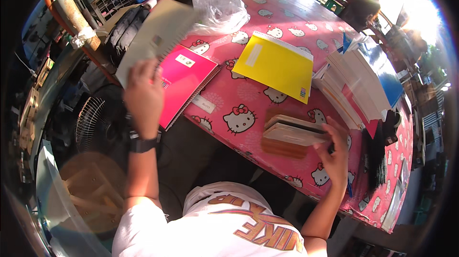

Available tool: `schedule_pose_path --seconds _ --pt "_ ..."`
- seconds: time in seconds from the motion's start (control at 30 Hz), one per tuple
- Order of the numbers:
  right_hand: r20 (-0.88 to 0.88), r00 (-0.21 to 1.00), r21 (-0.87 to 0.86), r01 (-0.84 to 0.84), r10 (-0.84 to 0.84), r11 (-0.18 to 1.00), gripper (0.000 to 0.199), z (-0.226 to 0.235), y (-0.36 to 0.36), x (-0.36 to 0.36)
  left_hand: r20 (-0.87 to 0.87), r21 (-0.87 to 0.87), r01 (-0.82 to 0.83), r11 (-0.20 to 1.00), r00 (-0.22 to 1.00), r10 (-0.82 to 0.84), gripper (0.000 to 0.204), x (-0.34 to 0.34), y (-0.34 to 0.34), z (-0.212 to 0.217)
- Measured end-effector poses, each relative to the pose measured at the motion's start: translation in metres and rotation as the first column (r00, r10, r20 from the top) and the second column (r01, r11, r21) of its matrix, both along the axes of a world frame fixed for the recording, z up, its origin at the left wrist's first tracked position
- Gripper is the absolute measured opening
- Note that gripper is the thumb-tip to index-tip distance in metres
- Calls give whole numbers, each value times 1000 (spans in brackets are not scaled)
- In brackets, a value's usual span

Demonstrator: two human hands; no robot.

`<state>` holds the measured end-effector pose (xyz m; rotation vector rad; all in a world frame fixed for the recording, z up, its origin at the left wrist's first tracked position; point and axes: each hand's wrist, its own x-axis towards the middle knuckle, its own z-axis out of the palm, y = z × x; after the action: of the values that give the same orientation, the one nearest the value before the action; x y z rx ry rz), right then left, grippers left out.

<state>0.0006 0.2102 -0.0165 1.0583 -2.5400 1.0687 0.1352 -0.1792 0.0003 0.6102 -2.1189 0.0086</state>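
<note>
My left hand, blurred by motion, grips the lower end of a beige-backed spiral notebook. That notebook is raised and tilted over a pink spiral notebook on the table's left edge. With its thumb and fingers, my right hand pinches the right end of a flat tan thing with a dark middle layer; its kind is unclear. Beneath that thing lies a brown board with rounded corners. A yellow spiral notebook rests farther back, between my two hands.
A pink patterned cloth covers the table. A clear plastic bag sits at the back. To the right stand a stack of books and papers and a black bristly thing. A fan and a round wooden stool are at left.
</note>
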Motion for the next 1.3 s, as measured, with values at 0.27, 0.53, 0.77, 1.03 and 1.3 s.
schedule_pose_path --seconds 0.27,0.53,0.77,1.03,1.3 --pt "31 999 -10 16 -16 1000 54 -30 -3 -2 312 91 -29 995 950 -1 31 -19 25 -119" --pt "117 976 -500 217 -183 838 46 -72 0 9 238 194 125 973 956 -170 29 -20 15 -130" --pt "282 899 -633 437 -336 639 21 -131 38 23 183 120 662 740 718 -672 36 -150 101 -92" --pt "261 897 -561 441 -355 701 13 -127 32 16 367 169 813 558 474 -801 42 -248 102 -111" --pt "387 869 -511 481 -309 712 21 -119 31 18 378 424 760 493 346 -859 27 -254 96 -80"
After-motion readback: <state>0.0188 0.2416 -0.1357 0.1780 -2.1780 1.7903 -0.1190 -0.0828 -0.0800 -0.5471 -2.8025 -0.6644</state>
